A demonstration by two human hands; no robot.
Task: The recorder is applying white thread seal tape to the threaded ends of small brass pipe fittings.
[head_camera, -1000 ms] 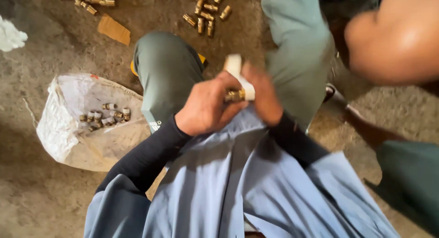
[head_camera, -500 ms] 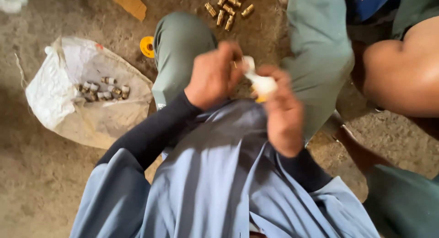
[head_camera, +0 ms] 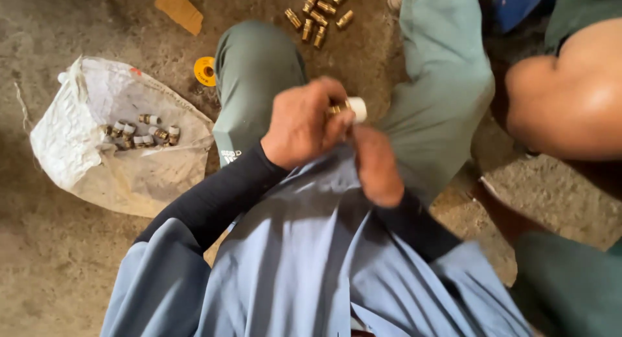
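Observation:
My left hand [head_camera: 303,124] is closed around a small brass fitting [head_camera: 335,109] held above my lap, between my knees. My right hand [head_camera: 376,163] sits just below and right of it, its fingers pinched near the fitting and a white tape roll [head_camera: 357,108]. Which fingers hold the roll is unclear. Both forearms wear black sleeves under a blue shirt.
A white sack [head_camera: 123,142] lies at the left with several tape-wrapped fittings [head_camera: 139,133] on it. A yellow spool [head_camera: 205,70] lies beside my left knee. Several bare brass fittings [head_camera: 319,14] lie on the floor ahead. Another person's arm [head_camera: 570,97] is at the right.
My right hand has dropped down and back toward my body. The white tape roll now sits close against the fitting. My left hand keeps its hold.

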